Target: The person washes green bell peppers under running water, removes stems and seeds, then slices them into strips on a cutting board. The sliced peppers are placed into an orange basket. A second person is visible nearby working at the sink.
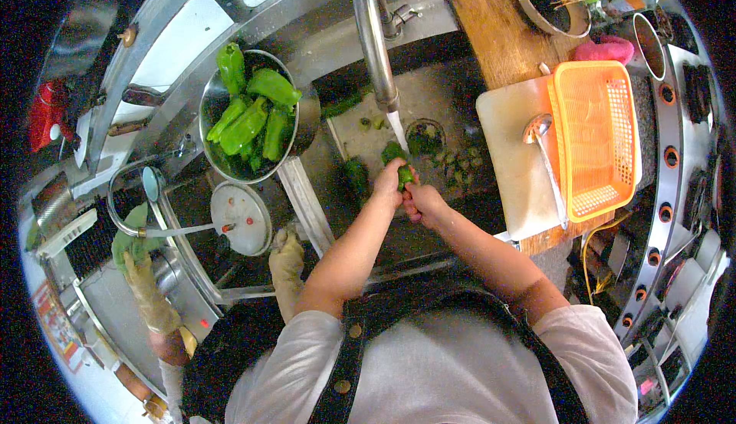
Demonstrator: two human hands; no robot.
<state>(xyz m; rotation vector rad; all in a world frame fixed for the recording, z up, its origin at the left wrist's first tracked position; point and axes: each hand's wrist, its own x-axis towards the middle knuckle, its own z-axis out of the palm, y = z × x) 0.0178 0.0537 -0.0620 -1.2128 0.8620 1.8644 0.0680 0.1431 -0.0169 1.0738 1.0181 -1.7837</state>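
My left hand (391, 182) grips a green pepper (393, 152) under the stream of running water (397, 129) from the curved metal faucet (374, 39). My right hand (424, 201) has its fingers closed around the pepper's lower end, close beside the left. Below them in the sink (397, 87), green scraps (460, 165) lie around the drain strainer (425, 136). A darker green piece (356, 174) rests left of my hands, partly lost in shadow. Left of the faucet, a round metal bowl (295, 136) holds several whole green peppers (244, 128).
A co-worker's gloved hands (286, 257) are at the left sink, near a white plate (241, 217) under another running tap (172, 232); one holds a green cloth (127, 243). Rightward, a slotted ladle (538, 129) and orange plastic basket (595, 142) lie on a white cutting board (506, 177).
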